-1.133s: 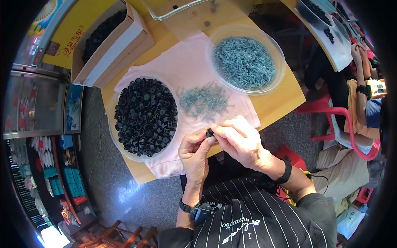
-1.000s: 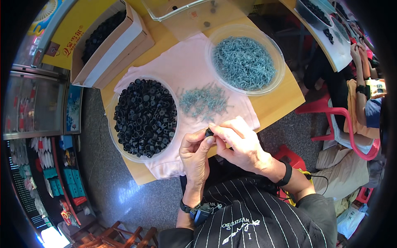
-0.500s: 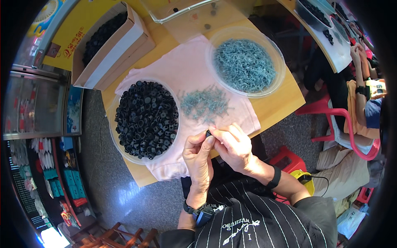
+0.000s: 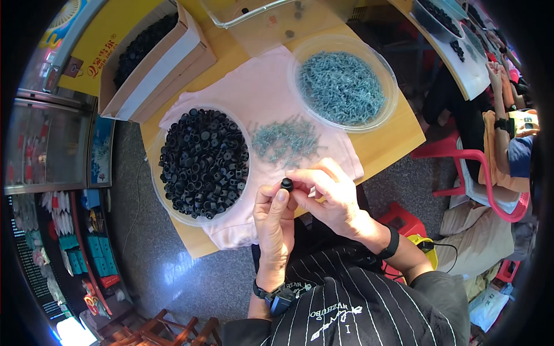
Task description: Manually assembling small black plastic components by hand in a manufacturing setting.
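Between thumb and fingers, my left hand (image 4: 273, 216) pinches a small round black plastic cap (image 4: 287, 184). My right hand (image 4: 330, 196) closes on the same cap from the right, index fingertip at its top edge and thumb below; whether a screw is also in those fingers is hidden. Just beyond both hands, a loose pile of small silvery screws (image 4: 285, 140) lies on a pink cloth (image 4: 231, 86). To the left stands a clear round tub (image 4: 157, 193) heaped with black plastic caps (image 4: 203, 164). Farther right, another clear tub (image 4: 389, 106) is full of screws (image 4: 340, 86).
An open cardboard box (image 4: 164, 69) of black parts stands at the table's far left. A clear plastic bin (image 4: 254, 17) sits at the back of the wooden table (image 4: 398, 130). A red plastic chair (image 4: 490, 167) and another person's arms (image 4: 501, 115) are at right.
The black cap has turned so its rounded end shows more, and it sits slightly lower and further left. My right fingers have shifted around it. Both hands stay in front of the screw pile.
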The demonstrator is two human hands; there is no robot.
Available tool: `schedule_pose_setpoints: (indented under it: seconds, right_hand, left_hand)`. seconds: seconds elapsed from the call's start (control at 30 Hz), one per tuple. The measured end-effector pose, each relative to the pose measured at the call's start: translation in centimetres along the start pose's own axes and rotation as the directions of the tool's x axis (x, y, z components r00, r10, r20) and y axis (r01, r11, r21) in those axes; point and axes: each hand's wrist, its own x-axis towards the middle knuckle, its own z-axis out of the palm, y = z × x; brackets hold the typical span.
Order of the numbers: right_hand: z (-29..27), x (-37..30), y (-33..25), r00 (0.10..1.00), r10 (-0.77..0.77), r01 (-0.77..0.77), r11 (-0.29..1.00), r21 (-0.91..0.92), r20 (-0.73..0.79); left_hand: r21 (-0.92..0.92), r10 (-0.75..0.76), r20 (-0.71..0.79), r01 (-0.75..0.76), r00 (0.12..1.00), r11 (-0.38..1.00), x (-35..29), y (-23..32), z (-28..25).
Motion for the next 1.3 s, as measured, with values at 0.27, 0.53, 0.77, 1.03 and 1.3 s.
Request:
schedule_pose_setpoints:
  seconds: [0.27,0.53,0.77,1.03,1.3]
  right_hand:
    - [-0.4,1.1,-0.8,0.992,0.097,-0.111,0.975,0.191,0.080]
    - [-4.0,9.1,0.1,0.990,-0.095,0.091,0.995,-0.043,-0.102]
    - [-6.5,23.5,3.0,0.901,-0.023,-0.084,0.970,-0.226,-0.434]
    - [-5.8,24.7,4.3,0.841,-0.326,0.010,0.807,-0.590,-0.432]
    - [-2.7,13.4,0.6,0.998,-0.064,0.067,0.991,-0.112,0.029]
  left_hand:
    - [-0.041,-0.056,0.006,0.056,0.998,0.998,-0.5,1.9,1.1]
    - [0.575,0.345,-0.054,-0.253,0.937,0.778,-1.0,4.8,0.7]
    - [0.967,0.566,0.103,-0.215,0.818,0.134,1.3,9.4,-1.0]
    - [0.905,0.478,0.385,-0.221,0.790,-0.364,5.3,9.2,-0.3]
    - [0.840,0.387,0.452,-0.238,0.803,-0.488,5.9,9.3,-0.6]
